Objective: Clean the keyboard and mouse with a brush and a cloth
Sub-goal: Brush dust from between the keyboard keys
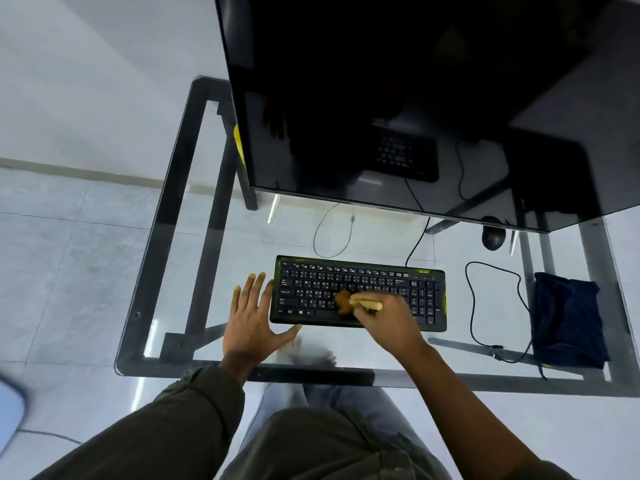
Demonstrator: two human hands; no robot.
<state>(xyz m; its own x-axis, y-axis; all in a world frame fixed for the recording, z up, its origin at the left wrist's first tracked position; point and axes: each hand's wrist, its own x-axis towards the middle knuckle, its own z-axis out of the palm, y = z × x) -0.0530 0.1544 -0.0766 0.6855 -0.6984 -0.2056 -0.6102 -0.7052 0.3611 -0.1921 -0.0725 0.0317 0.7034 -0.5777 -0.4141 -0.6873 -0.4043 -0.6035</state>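
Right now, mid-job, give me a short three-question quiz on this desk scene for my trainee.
1. True or false: the right hand holds the brush on the keyboard.
2. Fill in: the left hand lies flat at the keyboard's ____ end.
3. Where is the cloth? A: on the keyboard. B: on the desk, right of the keyboard. C: in the left hand.
Key: 1 true; 2 left; 3 B.
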